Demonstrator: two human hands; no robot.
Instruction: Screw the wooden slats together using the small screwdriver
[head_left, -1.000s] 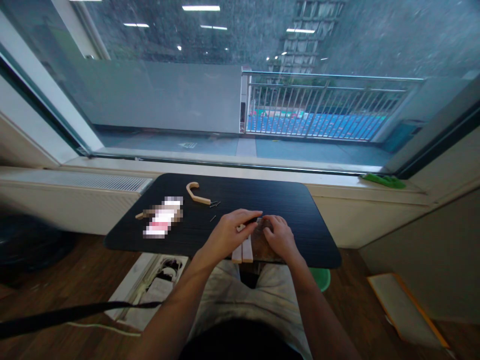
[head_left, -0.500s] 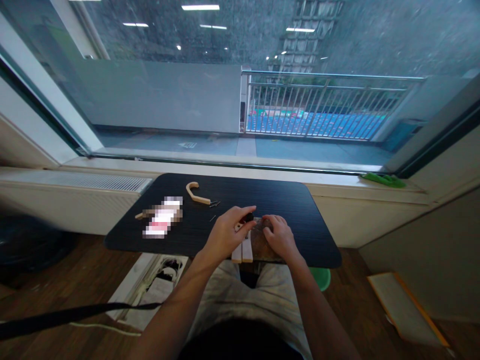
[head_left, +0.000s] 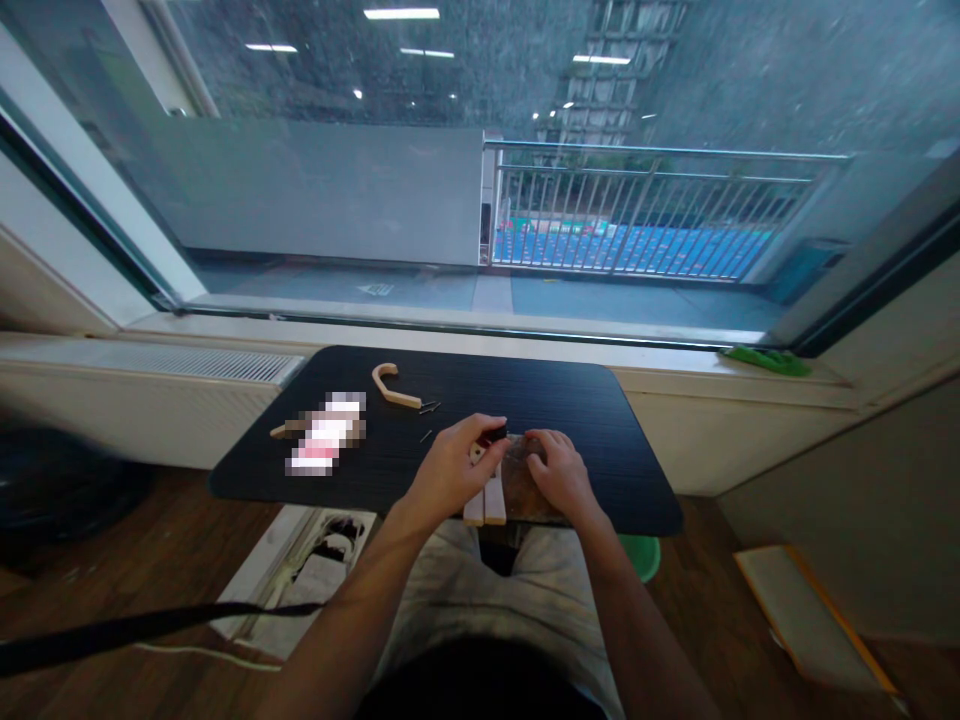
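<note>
My left hand (head_left: 452,470) is curled, its fingertips pinching a small dark tool with a red spot (head_left: 496,436). Under it lie two pale wooden strips (head_left: 486,500) side by side at the near edge of the black table (head_left: 600,410). My right hand (head_left: 559,472) rests with bent fingers pressed on a brown wooden board (head_left: 517,490) next to the strips. Both hands meet at the tool.
A curved wooden hook piece (head_left: 391,386) lies farther back with small dark screws (head_left: 429,408) beside it. A blurred white and pink packet (head_left: 324,446) sits on the table's left over a wooden stick (head_left: 279,431). An open box (head_left: 300,575) stands on the floor.
My left hand's fingers lifted from lying flat over the strips and curled round the small dark tool. My right hand has stayed on the board.
</note>
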